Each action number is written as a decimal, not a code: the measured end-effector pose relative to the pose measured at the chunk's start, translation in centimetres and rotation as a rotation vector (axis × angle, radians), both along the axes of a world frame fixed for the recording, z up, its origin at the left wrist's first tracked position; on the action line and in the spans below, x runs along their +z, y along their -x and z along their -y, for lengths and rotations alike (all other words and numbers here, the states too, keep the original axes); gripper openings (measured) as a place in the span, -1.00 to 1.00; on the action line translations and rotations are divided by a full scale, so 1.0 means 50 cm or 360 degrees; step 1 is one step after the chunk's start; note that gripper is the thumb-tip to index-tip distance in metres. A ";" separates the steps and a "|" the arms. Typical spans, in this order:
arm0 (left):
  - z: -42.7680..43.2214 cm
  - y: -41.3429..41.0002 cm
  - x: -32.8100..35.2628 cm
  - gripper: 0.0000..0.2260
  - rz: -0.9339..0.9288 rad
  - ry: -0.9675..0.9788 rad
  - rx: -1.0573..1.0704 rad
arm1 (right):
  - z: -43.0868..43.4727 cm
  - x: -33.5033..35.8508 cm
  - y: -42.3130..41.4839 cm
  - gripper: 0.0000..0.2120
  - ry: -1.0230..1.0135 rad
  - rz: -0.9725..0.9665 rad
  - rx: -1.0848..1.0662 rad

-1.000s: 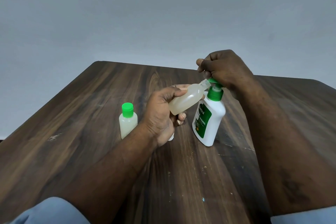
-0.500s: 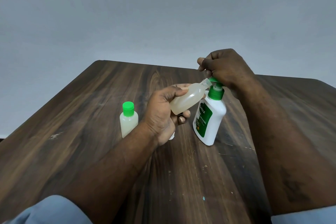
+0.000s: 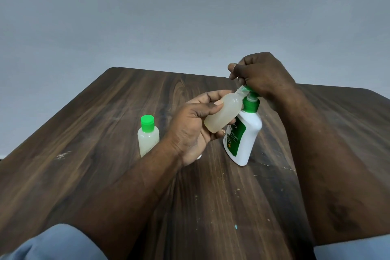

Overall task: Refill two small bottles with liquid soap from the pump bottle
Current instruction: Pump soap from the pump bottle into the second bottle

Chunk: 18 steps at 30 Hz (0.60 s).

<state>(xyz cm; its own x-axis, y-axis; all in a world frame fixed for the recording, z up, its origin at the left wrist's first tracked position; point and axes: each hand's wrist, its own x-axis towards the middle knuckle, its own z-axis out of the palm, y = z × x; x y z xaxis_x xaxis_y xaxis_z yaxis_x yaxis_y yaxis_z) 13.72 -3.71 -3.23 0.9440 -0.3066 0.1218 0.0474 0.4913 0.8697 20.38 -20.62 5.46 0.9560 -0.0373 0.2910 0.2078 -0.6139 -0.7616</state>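
Head view, looking down: the fingers (image 3: 211, 108) and thumb of the left hand (image 3: 190, 133) are wrapped round the open small bottle (image 3: 223, 115), holding it lifted off the desk and tilted, with its base toward the person and its uncapped neck pointing up and away. That neck meets the green spout of the pump head (image 3: 248, 89). The bottle is translucent and holds a pale, cloudy liquid. The right hand (image 3: 266, 74) sits on top of the pump head, its fingers (image 3: 235, 68) curled down over it, so the contact beneath is hidden. Below it the pump bottle (image 3: 245, 141), white with a green collar and green label, stands on the desk (image 3: 95, 175) just right of the left hand. To the left of that hand, apart from it, the capped small bottle (image 3: 148, 140) stands upright, its green cap (image 3: 147, 123) on and pale liquid inside. A small white bit shows under the heel of the left hand; what it is cannot be told. The desk is dark wood grain with light specks. Pale blue sleeves (image 3: 59, 243) show at the bottom corners, and a plain grey wall (image 3: 190, 17) rises behind.
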 end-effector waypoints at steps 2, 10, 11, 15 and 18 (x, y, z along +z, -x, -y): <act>0.000 0.000 0.001 -0.67 0.0001 0.0006 -0.0007 | -0.002 0.000 0.000 -0.80 0.0014 0.0009 -0.0004; -0.009 -0.005 0.000 -0.66 0.0016 0.0010 -0.0062 | -0.004 -0.006 -0.003 -0.78 0.0008 -0.0029 0.0013; -0.008 -0.005 0.000 -0.65 0.0008 0.0018 -0.0075 | -0.003 -0.005 -0.003 -0.79 0.0002 -0.0032 0.0019; -0.012 -0.007 -0.001 -0.63 -0.0021 0.0038 -0.0089 | -0.003 -0.005 -0.003 -0.78 -0.0017 -0.0015 0.0016; -0.014 -0.009 -0.003 -0.63 -0.0034 0.0038 -0.0078 | -0.005 -0.009 -0.006 -0.75 -0.0049 0.0001 0.0012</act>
